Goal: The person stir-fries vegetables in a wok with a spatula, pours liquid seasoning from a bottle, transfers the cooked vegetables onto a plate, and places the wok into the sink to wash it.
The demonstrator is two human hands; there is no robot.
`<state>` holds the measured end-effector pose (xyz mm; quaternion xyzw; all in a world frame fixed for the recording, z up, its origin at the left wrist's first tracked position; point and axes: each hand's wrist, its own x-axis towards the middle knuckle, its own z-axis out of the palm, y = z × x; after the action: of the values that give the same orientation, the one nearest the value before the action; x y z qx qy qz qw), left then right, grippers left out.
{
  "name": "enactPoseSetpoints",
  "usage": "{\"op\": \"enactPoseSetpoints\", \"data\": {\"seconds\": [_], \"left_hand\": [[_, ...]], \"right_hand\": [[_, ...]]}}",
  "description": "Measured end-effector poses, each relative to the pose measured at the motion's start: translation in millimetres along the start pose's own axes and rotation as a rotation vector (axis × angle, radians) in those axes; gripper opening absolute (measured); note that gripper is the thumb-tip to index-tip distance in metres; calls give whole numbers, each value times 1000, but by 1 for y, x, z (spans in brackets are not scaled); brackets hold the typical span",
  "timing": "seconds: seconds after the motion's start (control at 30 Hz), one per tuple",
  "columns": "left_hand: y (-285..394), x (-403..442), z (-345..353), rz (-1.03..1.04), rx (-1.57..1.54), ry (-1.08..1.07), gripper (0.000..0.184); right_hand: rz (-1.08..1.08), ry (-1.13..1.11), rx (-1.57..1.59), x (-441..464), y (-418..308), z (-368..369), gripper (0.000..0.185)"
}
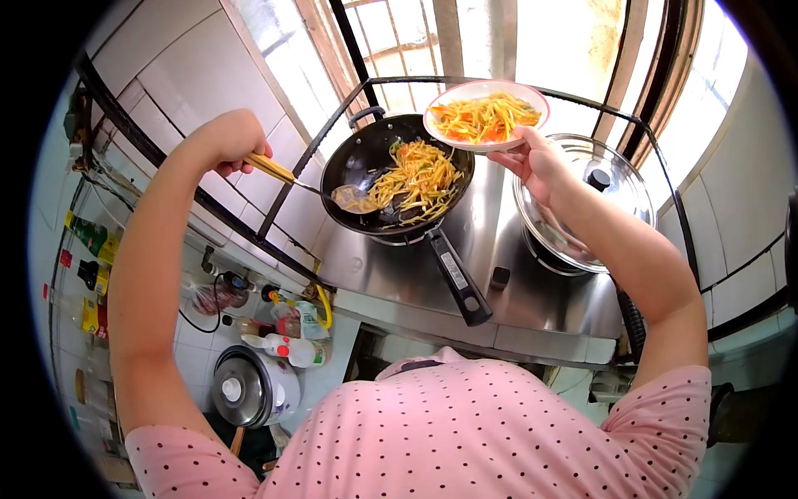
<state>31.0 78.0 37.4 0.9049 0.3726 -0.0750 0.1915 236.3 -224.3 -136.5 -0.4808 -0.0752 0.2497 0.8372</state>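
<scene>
My left hand [235,143] grips the yellow wooden handle of a metal spatula [278,171]. The spatula's rounded head rests inside a black wok [341,166], at the left edge of a heap of shredded, fried food [416,179] that looks like potato strips with bits of red and green. My right hand [536,165] holds a red-rimmed white bowl [536,96] by its near right edge, raised over the wok's right side. Similar yellow strips [486,116] fill the bowl. The wok's long black handle [457,279] points toward me.
A steel stove top [366,270] carries the wok and, to the right, a pan under a glass lid [573,220]. A black metal rail [490,81] runs around the back before the window. Lower left are a rice cooker [287,387] and several bottles [303,352].
</scene>
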Motion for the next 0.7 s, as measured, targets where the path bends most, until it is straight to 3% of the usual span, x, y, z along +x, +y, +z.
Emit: {"op": "enactPoseSetpoints", "data": {"seconds": [0.27, 0.43, 0.7], "left_hand": [[-77, 25, 99, -3, -465, -110, 29], [-79, 29, 191, 20, -816, -150, 32], [-61, 12, 223, -8, -1143, -166, 39]], "right_hand": [[-3, -33, 2, 5, -6, -7, 32], [-2, -20, -12, 9, -5, -5, 33], [5, 8, -60, 10, -6, -3, 32]]}}
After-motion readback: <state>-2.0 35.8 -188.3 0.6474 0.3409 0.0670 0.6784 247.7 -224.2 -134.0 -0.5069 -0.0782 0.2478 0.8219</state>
